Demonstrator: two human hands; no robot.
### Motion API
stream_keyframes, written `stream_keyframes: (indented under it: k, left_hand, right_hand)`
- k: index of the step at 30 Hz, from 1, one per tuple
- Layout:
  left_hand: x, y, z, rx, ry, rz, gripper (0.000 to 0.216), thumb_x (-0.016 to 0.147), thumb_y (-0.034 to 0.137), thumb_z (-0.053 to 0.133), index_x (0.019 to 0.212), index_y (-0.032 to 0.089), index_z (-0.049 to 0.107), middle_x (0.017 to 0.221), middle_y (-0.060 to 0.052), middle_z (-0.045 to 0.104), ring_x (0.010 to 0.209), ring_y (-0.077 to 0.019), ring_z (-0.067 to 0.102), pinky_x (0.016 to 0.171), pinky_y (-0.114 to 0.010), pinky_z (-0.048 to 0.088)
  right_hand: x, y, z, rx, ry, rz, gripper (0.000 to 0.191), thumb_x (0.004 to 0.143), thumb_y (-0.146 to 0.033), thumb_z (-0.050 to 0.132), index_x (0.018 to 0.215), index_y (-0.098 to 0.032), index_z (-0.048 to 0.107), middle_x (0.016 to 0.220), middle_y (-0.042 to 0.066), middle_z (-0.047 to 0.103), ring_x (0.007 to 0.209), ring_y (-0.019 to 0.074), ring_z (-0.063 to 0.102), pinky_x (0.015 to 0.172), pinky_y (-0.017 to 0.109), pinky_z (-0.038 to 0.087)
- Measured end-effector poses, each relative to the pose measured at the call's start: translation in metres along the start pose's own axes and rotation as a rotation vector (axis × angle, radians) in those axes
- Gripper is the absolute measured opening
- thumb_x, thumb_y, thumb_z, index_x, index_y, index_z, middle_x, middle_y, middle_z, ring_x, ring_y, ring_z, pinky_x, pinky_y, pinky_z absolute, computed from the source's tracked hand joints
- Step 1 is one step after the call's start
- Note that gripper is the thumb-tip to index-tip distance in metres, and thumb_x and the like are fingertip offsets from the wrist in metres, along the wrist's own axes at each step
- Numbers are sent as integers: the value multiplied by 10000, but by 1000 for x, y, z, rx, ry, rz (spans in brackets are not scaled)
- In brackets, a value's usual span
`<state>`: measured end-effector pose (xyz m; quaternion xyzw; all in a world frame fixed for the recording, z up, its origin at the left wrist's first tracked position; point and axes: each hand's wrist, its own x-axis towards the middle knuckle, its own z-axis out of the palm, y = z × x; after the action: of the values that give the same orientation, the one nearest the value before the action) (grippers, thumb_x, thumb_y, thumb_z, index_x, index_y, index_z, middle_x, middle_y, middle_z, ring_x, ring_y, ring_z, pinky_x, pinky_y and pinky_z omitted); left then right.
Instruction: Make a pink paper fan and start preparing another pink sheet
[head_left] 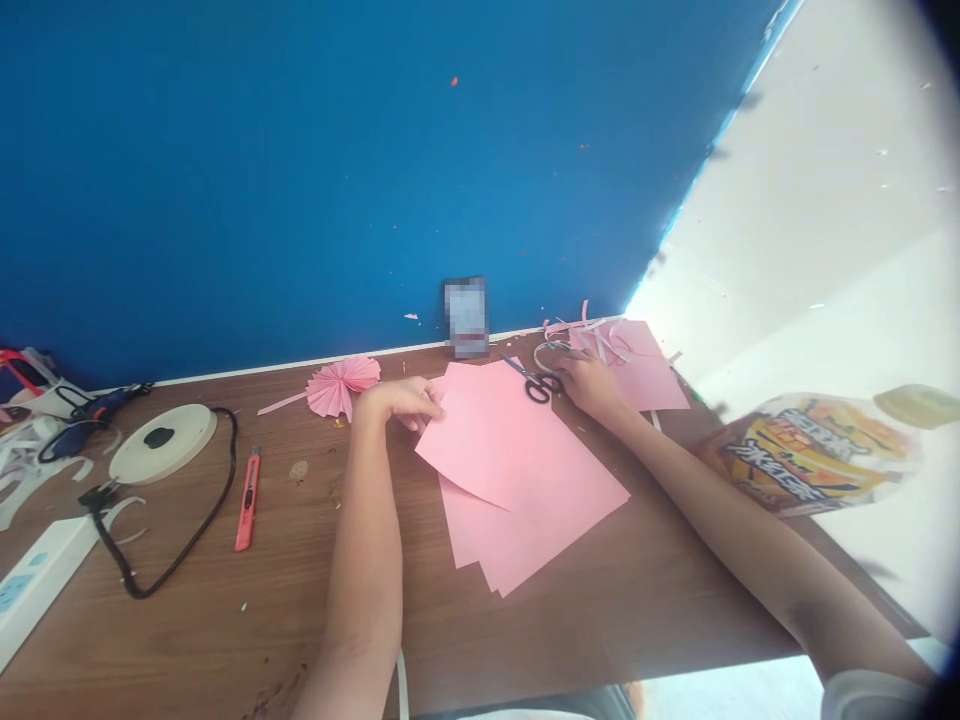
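Note:
Several sheets of pink paper point(517, 470) lie overlapped on the wooden table in front of me. My left hand point(409, 402) pinches the top sheet at its upper left edge, and that edge lifts a little. At the far right of the sheets, my right hand point(589, 380) has its fingers curled down at a pale ring point(546, 352) that looks like a tape roll. Its fingertips are partly hidden. Black-handled scissors point(538, 386) lie on the paper's far edge, just left of my right hand. A folded pink paper fan point(341, 386) rests left of my left hand.
More pink paper point(651, 375) with cut strips point(600, 335) lies at the far right. A plastic drink bottle point(817, 450) lies on its side at right. On the left are a red cutter point(248, 500), a round white device point(163, 443) with a cord, and a power strip point(45, 580). A phone point(466, 318) leans on the wall.

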<state>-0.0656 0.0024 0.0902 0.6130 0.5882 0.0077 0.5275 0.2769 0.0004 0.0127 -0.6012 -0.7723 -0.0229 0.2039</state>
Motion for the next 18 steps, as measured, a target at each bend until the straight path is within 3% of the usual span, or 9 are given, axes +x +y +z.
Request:
stream_keyframes:
  k: [3, 5, 9, 11, 14, 18]
  left_hand:
    - [-2, -1, -5, 26, -28, -56, 398, 563, 398, 801, 781, 180, 549, 659, -57, 654, 534, -163, 604, 503, -256, 419]
    - [0, -2, -9, 111, 28, -65, 409, 556, 420, 797, 768, 185, 539, 595, -17, 606, 509, -142, 561, 499, -248, 388]
    - [17, 0, -8, 273, 231, 226, 396, 606, 442, 745, 868, 205, 566, 702, 15, 587, 624, -134, 547, 549, -235, 369]
    - [30, 6, 4, 316, 253, 338, 418, 637, 459, 708, 945, 217, 561, 794, 9, 589, 698, -146, 554, 597, -245, 389]
    - [51, 17, 32, 346, 149, 415, 482, 626, 460, 707, 1023, 229, 561, 959, -23, 600, 825, -175, 574, 703, -275, 429]
    - [68, 30, 68, 487, 239, 620, 435, 640, 471, 698, 995, 242, 594, 1135, -61, 546, 1105, -255, 475, 900, -343, 385]
  right_hand:
    - [3, 0, 0, 15, 107, 18, 341, 919, -220, 335, 929, -160, 671, 1013, 137, 655, 984, 282, 500, 807, 392, 387]
    - [5, 0, 0, 53, 206, 21, 313, 925, -240, 339, 961, -161, 640, 993, 144, 649, 972, 294, 504, 793, 406, 394]
    - [7, -6, 0, 195, 307, -1, 246, 946, -277, 341, 988, -183, 564, 961, 121, 633, 930, 280, 516, 788, 397, 399]
    - [5, -13, -1, 264, 321, -6, 228, 957, -288, 327, 989, -194, 531, 947, 108, 622, 905, 267, 523, 768, 381, 399]
    - [2, -23, -1, 329, 302, -33, 201, 964, -298, 319, 980, -209, 499, 898, 88, 609, 861, 253, 531, 740, 367, 397]
    - [-1, -29, 2, 385, 244, -88, 197, 972, -321, 315, 989, -208, 475, 836, 72, 601, 789, 238, 537, 712, 360, 396]
